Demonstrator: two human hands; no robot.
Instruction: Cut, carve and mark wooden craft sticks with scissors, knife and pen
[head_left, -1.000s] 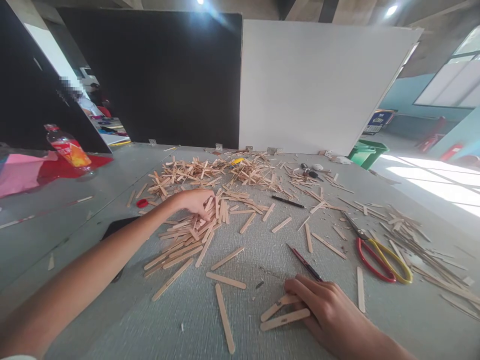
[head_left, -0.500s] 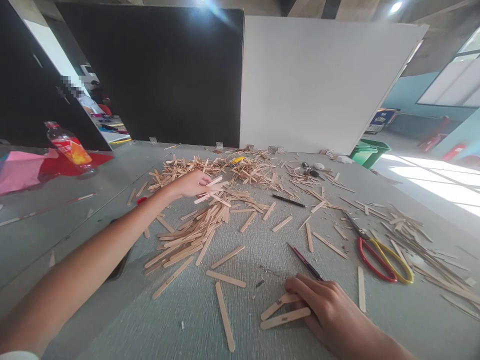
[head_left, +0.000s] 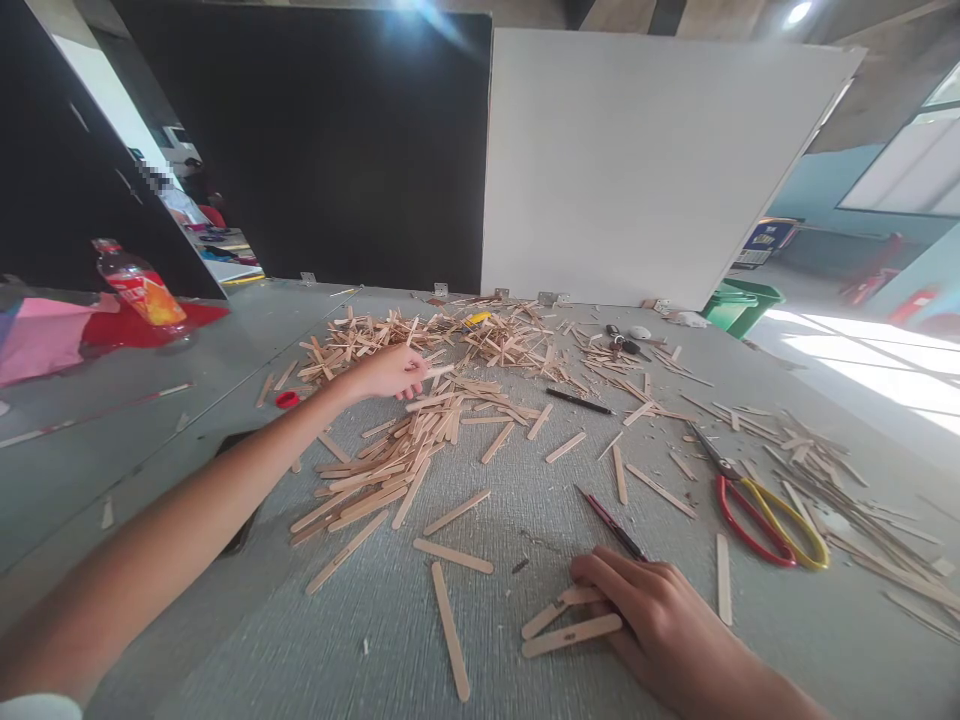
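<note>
My left hand (head_left: 396, 372) is over the far part of a heap of wooden popsicle sticks (head_left: 420, 440), its fingers pinched on one popsicle stick (head_left: 441, 370) that points right. Near the front edge of the view, my right hand (head_left: 652, 610) rests on the table with curled fingers. Two popsicle sticks come out from under those fingers: a notched stick (head_left: 546, 620) and one with a dark mark (head_left: 574, 636). A craft knife (head_left: 611, 522) lies just beyond the right knuckles.
Scissors with red and yellow handles (head_left: 757, 505) lie at right beside scattered wood strips (head_left: 862, 520). A black pen (head_left: 577, 401) is mid-table. At left are a drink bottle (head_left: 142, 292), a red cap (head_left: 287, 400) and a phone (head_left: 238, 540) partly behind my forearm. Panels (head_left: 667, 170) stand behind.
Several sticks fanned out from my left hand before; now one shows in its pinch, and the others appear to have dropped onto the heap. My right hand stays put.
</note>
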